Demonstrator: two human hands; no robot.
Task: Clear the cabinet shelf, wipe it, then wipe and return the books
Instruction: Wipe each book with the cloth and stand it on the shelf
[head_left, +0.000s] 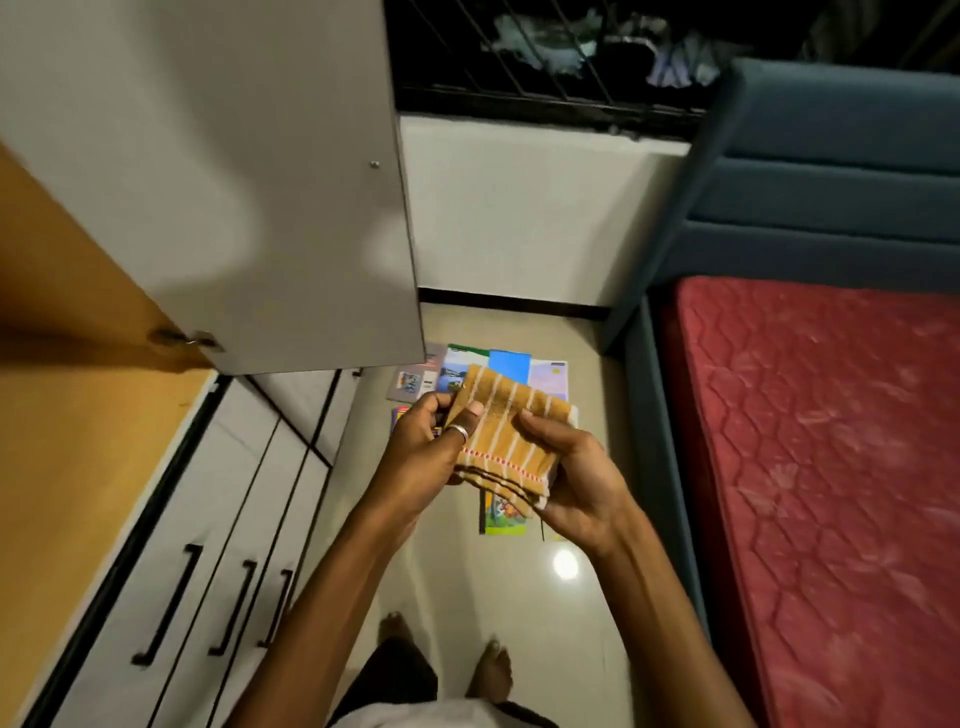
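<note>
A red quilted mattress (810, 467) lies to the right, an open grey cabinet door (249, 182) to the left. Books (498, 371) lie spread on the floor (467, 587), their cover writing too blurred to read. Above them, both hands, left (421, 457) and right (571, 478), grip a folded mustard striped cloth (504, 436).

One folded striped cloth (506, 441), two hands, left hand (423, 447) and right hand (576, 478), at least five books (457, 374) on the floor, three black drawer handles (169, 605), one red mattress (831, 467), one open cabinet door (260, 182)
</note>
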